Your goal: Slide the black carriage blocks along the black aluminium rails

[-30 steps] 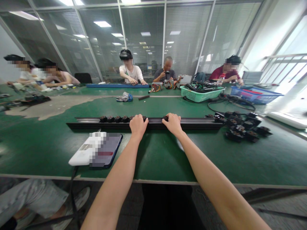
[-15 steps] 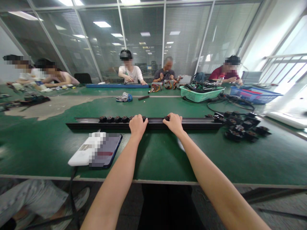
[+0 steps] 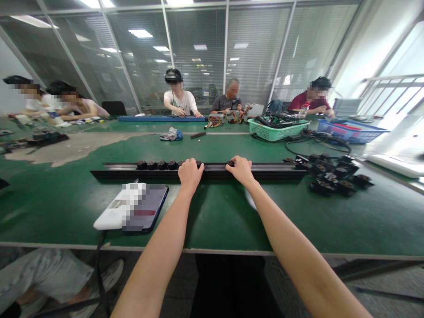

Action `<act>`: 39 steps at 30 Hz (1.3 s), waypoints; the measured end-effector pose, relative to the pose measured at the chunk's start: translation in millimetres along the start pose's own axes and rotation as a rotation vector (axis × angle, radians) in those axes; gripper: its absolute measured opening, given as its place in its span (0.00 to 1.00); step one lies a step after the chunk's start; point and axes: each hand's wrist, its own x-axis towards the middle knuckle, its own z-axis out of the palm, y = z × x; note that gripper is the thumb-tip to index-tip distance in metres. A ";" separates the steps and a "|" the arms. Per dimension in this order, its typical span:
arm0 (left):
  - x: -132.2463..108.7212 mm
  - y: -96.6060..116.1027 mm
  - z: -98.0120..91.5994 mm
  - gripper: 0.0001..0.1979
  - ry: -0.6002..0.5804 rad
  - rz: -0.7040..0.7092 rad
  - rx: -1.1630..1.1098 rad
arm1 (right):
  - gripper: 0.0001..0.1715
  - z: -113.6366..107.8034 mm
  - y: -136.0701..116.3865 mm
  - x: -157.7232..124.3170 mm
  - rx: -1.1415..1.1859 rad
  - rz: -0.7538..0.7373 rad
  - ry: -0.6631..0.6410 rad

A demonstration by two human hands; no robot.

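A long black channel-shaped rail (image 3: 152,175) lies crosswise on the green table. Small round black parts (image 3: 162,165) sit in a row along its left half. My left hand (image 3: 190,174) is closed over the rail at the right end of that row, with dark parts showing at its fingers. Farther right, my right hand (image 3: 243,170) pinches another small black part (image 3: 229,163) at the rail. A bare stretch of rail lies between both hands. My fingertips are partly hidden behind the hands.
Near me lie a white device (image 3: 114,212) and a phone (image 3: 149,214). More black parts (image 3: 334,172) are piled beyond the rail's right end. Farther back are a green basket (image 3: 278,131), a blue basket (image 3: 367,134) and a cloth (image 3: 171,134). Several people sit around the table.
Both my hands stay almost in place on the rail. Across the table, a person in a dark shirt has lowered a hand. At the far left edge, a dark object has come into view.
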 end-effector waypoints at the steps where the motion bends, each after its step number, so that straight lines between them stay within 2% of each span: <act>1: 0.0 0.0 -0.1 0.18 -0.003 -0.001 -0.001 | 0.15 -1.1 1.1 1.1 0.013 0.002 -0.010; 8: 0.8 -0.7 0.0 0.19 -0.012 -0.007 -0.003 | 0.15 -10.9 7.9 7.5 0.136 0.011 -0.100; 39: 0.7 -0.9 0.5 0.19 -0.004 -0.002 0.004 | 0.14 -25.5 8.9 5.0 0.170 0.081 -0.117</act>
